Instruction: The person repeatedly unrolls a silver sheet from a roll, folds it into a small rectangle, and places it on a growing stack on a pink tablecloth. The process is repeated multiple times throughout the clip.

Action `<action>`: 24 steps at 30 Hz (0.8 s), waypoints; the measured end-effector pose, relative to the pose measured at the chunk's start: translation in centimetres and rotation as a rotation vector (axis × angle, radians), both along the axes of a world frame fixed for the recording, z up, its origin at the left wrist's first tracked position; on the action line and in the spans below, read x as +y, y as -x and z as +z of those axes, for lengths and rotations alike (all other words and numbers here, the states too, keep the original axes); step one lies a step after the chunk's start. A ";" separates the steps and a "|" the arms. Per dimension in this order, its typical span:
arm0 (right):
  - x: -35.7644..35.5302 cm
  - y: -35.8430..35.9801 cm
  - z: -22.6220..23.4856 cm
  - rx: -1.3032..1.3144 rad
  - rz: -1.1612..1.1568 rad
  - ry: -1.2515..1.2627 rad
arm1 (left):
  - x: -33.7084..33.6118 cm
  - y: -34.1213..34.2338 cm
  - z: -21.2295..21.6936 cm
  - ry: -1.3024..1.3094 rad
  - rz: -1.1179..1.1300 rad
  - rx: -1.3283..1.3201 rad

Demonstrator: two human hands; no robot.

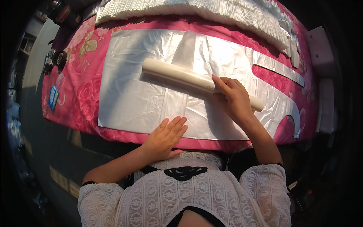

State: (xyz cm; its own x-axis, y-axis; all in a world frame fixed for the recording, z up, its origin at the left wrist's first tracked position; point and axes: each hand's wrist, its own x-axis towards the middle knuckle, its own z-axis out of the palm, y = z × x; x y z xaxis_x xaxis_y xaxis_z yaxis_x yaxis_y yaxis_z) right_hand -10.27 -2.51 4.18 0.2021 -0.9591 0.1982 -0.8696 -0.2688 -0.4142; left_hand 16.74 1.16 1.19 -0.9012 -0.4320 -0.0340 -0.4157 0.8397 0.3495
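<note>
A white plastic carrier bag (132, 87) lies flat and wrinkled on the table, its cut-out handles toward the right. Across its middle, slanting down to the right, is a smooth cream-coloured tube (177, 75). My right hand (233, 96) is wrapped round the tube right of its middle; the tube's right end sticks out past the hand. My left hand (166, 137) lies flat with fingers stretched out, fingertips on the bag's near edge and nothing held. Whether the tube presses on the bag or hovers just above it, I cannot tell.
A pink flowered cloth (89, 94) covers the table. Along the far side runs a long stack of folded white bags (227, 15). At left are a small blue-and-white packet (53, 97), a black roll (60, 58) and a dark bottle (62, 13). A pale block-shaped object (320, 51) stands at right.
</note>
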 end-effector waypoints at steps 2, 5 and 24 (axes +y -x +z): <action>-1.5 4.8 -1.0 0.031 -0.219 0.077 | -0.2 -0.1 -0.1 -0.008 -0.053 0.028; -0.7 8.1 -0.9 -0.107 -0.390 0.055 | -0.9 -1.0 -0.4 0.073 -0.156 0.106; -13.2 -1.0 -2.1 -0.074 0.200 0.052 | 2.6 0.7 -1.6 0.210 -0.032 0.113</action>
